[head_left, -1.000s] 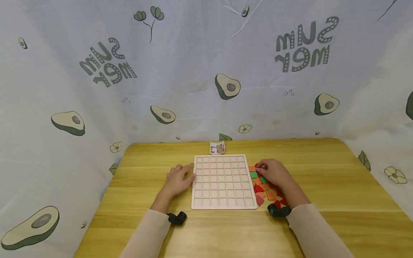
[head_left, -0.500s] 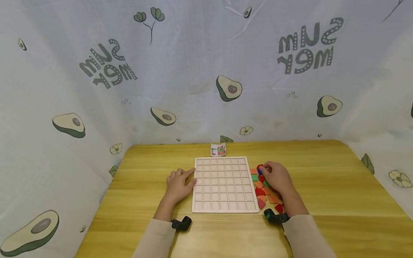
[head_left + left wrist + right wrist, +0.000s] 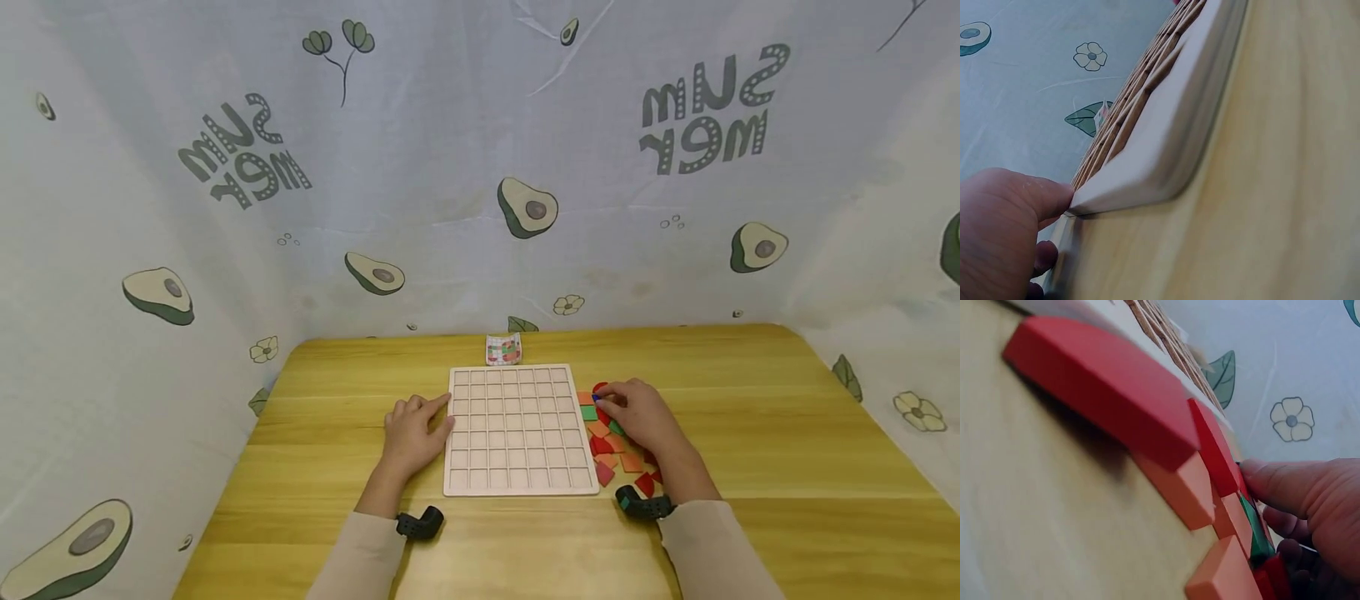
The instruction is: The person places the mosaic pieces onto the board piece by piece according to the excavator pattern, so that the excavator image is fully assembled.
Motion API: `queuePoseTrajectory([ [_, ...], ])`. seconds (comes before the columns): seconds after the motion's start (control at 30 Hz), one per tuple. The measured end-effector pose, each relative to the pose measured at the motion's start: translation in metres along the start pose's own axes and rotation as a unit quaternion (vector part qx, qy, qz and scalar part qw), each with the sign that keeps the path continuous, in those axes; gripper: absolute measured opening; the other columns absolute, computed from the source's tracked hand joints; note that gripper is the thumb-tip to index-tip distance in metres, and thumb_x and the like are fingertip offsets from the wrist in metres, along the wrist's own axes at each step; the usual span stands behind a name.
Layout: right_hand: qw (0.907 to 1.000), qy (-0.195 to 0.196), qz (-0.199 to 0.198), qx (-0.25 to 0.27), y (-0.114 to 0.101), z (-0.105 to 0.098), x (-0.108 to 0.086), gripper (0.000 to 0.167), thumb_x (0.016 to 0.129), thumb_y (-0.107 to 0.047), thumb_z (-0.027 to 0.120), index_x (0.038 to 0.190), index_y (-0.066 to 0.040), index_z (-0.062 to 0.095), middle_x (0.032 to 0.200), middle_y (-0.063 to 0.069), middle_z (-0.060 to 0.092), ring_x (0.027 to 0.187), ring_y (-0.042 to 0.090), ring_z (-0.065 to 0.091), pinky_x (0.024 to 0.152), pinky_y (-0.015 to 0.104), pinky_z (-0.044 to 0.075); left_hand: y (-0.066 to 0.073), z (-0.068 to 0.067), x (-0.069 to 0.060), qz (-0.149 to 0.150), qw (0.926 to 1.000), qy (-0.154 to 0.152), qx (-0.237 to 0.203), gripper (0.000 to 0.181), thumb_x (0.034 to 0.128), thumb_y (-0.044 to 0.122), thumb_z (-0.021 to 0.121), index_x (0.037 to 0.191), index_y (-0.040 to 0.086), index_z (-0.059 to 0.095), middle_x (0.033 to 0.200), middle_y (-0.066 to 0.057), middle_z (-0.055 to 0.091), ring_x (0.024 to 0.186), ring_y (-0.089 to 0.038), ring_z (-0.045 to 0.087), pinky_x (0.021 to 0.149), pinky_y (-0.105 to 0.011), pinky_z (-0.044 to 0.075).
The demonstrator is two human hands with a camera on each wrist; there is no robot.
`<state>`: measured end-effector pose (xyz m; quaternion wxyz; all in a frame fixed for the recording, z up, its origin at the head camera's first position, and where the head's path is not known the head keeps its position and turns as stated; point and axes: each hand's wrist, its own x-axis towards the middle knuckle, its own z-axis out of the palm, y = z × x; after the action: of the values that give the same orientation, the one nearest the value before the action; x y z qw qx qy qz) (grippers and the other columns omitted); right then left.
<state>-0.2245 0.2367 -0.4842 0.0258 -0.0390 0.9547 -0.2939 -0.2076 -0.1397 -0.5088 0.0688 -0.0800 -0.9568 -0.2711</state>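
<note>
A pale wooden grid board [image 3: 517,429] with bare cells lies on the table. My left hand [image 3: 411,433] rests at its left edge, thumb and index finger touching the rim; in the left wrist view the hand [image 3: 1010,212] is at the board's corner [image 3: 1154,169]. Right of the board, my right hand [image 3: 647,415] pinches a small blue piece [image 3: 596,397] over the far end of a pile of red, orange and green pieces [image 3: 631,462]. In the right wrist view the hand [image 3: 1316,506] is behind the red piece [image 3: 1104,387]; its fingertips are partly hidden.
A small curled card with a coloured grid pattern [image 3: 503,350] stands behind the board, close to the table's back edge. A printed cloth [image 3: 450,167] hangs behind the wooden table [image 3: 525,550]. Black cameras are strapped to both wrists.
The right hand moved slightly back from over the pieces and now holds the blue piece a little further left than half a second ago. The left hand stays at the board's edge.
</note>
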Motion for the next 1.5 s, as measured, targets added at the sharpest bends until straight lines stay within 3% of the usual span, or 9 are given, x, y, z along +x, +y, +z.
queuePoseTrajectory([
  [0.33,0.9993,0.003,-0.027,-0.025,-0.001,0.006,0.001,0.031,0.099,-0.025,0.066,0.123,-0.006,0.073,0.108,0.02,0.062,0.094,0.032,0.056,0.084,0.05,0.05,-0.004,0.002,-0.001,0.005,0.9999,0.006,0.009,0.046,0.0968,0.04,0.064,0.14,0.024,0.065,0.103,-0.003,0.062,0.089,-0.019,0.043,0.079,-0.037,0.03],
  [0.83,0.9997,0.019,-0.004,-0.014,-0.004,0.007,0.001,0.031,0.099,-0.024,0.066,0.119,0.001,0.068,0.106,0.018,0.063,0.101,0.036,0.054,0.091,0.054,0.049,-0.006,0.001,0.002,0.01,0.9999,0.005,0.013,0.046,0.0976,0.041,0.063,0.141,0.025,0.064,0.106,-0.004,0.063,0.091,-0.02,0.045,0.081,-0.04,0.031],
  [1.0,0.9983,0.034,-0.048,-0.004,-0.019,0.015,0.001,0.032,0.098,-0.022,0.068,0.121,0.0,0.069,0.111,0.019,0.064,0.107,0.038,0.054,0.093,0.055,0.049,-0.007,0.002,0.001,0.014,0.9998,0.008,0.014,0.046,0.0974,0.04,0.063,0.14,0.024,0.065,0.106,-0.004,0.064,0.091,-0.02,0.046,0.081,-0.04,0.031],
  [1.17,0.9943,0.038,-0.097,-0.022,-0.033,0.029,0.0,0.025,0.095,-0.02,0.072,0.117,-0.006,0.072,0.101,0.01,0.062,0.104,0.033,0.052,0.085,0.047,0.048,-0.007,0.004,0.002,0.01,0.9998,0.006,0.019,0.046,0.0982,0.041,0.062,0.141,0.025,0.064,0.106,-0.004,0.064,0.092,-0.02,0.046,0.081,-0.04,0.032],
  [1.5,0.9918,0.065,-0.098,-0.052,-0.034,0.037,-0.001,0.024,0.093,-0.02,0.075,0.114,-0.01,0.074,0.096,0.008,0.061,0.101,0.033,0.051,0.084,0.045,0.045,-0.008,0.006,0.001,0.007,0.9999,0.008,0.013,0.046,0.0973,0.041,0.063,0.141,0.025,0.064,0.104,-0.003,0.063,0.09,-0.019,0.045,0.081,-0.038,0.031],
])
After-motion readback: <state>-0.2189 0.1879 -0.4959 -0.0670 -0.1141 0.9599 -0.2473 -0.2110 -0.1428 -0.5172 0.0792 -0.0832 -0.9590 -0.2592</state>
